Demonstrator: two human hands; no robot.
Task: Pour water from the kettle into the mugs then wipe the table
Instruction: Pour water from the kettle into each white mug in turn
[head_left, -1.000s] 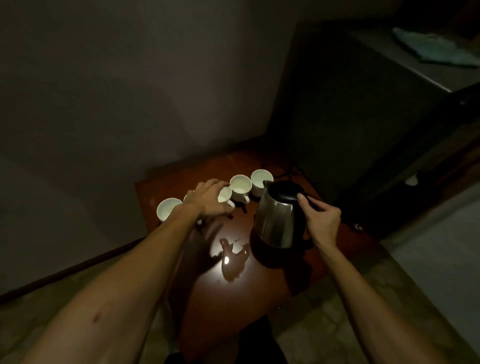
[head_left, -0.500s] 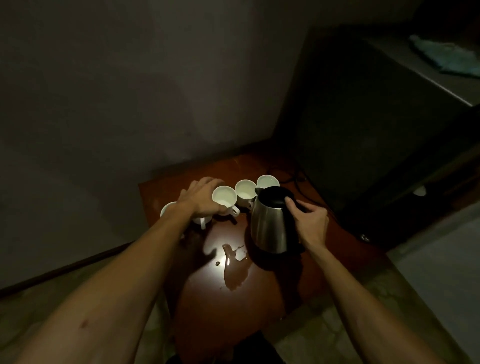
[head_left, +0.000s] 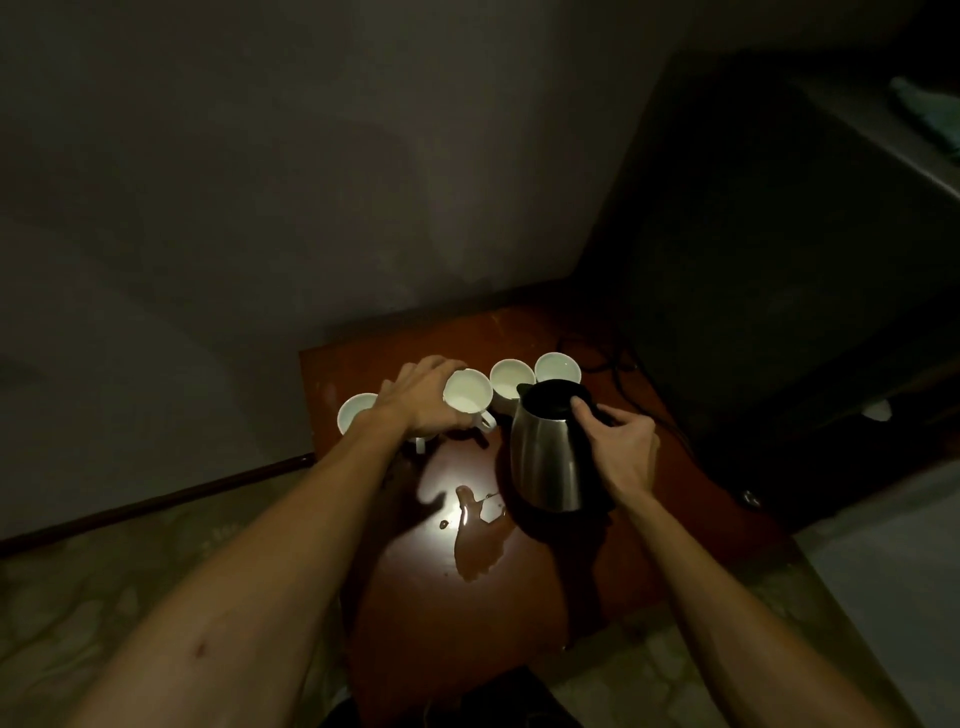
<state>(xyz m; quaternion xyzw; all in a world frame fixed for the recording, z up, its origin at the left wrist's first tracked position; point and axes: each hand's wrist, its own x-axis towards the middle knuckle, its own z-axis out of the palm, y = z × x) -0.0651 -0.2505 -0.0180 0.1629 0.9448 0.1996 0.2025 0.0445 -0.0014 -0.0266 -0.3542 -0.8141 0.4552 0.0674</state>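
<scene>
Right hand (head_left: 621, 447) is grasping the kettle (head_left: 553, 447) at 3 o'clock on the table (head_left: 649, 545); left hand (head_left: 423, 402) is holding a mug (head_left: 467, 392) at 12 — tipping fast could be adding to the puddle (head_left: 478, 540).

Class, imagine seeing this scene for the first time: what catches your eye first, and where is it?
The steel kettle, held by the right hand, stands right of centre on the table. Behind it runs a row of white mugs; the left hand holds one. A puddle gleams in front.
</scene>
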